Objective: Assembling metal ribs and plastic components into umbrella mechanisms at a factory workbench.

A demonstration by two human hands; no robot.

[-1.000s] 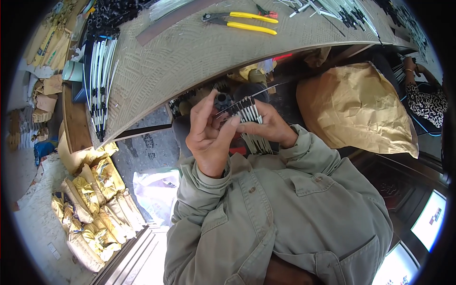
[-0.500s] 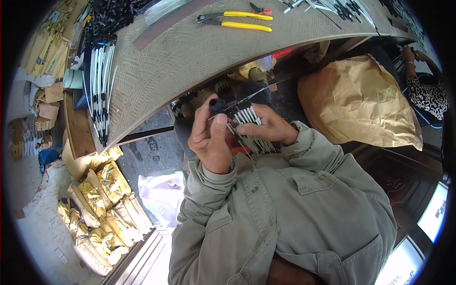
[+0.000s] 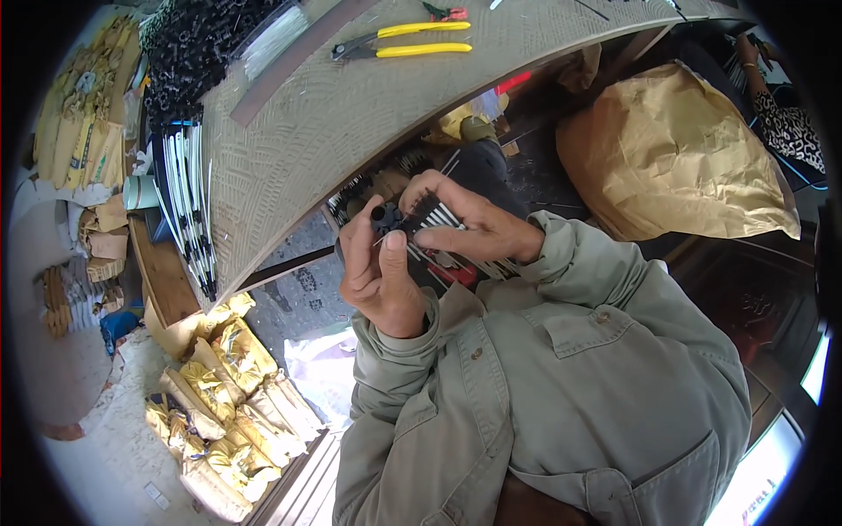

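In the head view, a small black round part [image 3: 383, 216] is pinched between the curled fingers and thumb of the left hand [image 3: 379, 273]. A bundle of thin black and white rods [image 3: 436, 216] is gripped by the closed right hand [image 3: 467, 225], just right of the left fingertips and touching the part. Beyond the fingers, yellow-handled pliers [image 3: 405, 40] are laid on the woven table [image 3: 338, 118].

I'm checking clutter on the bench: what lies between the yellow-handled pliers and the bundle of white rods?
In the head view, a long dark flat strip lies diagonally between the pliers and the white rods, on bare woven tabletop.
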